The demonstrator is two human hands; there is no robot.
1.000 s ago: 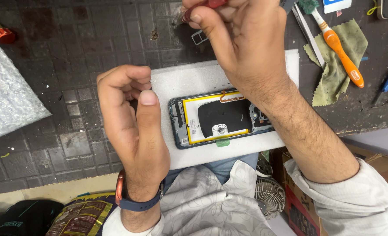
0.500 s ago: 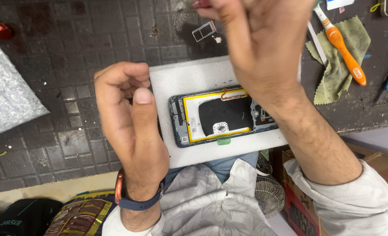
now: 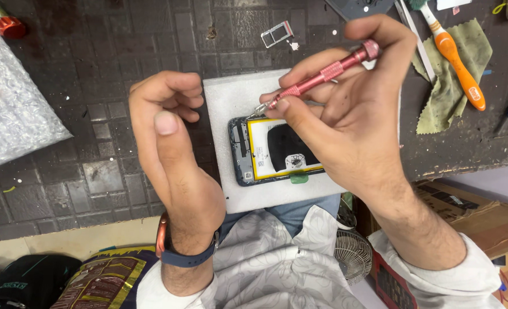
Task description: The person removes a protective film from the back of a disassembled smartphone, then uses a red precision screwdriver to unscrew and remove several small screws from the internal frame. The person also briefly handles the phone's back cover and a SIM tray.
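An opened phone (image 3: 268,151) with its back cover off lies on a white foam pad (image 3: 231,103), showing a yellow-edged battery. My right hand (image 3: 351,120) grips a pink metal screwdriver (image 3: 322,73) between thumb and fingers, its tip pointing down toward the phone's upper edge. My left hand (image 3: 168,143) hovers just left of the pad, fingers curled inward, holding nothing that I can see. A watch with a dark strap sits on the left wrist.
A small metal card tray (image 3: 277,34) lies on the dark tiled mat beyond the pad. An orange-handled tool (image 3: 457,57) rests on a green cloth (image 3: 454,80) at the right. Bubble wrap (image 3: 11,109) covers the left. A cardboard box (image 3: 482,212) sits below the table edge.
My right hand has come down from the far side and turned, so the pink screwdriver now shows with its tip near the phone. The left hand has stayed in place.
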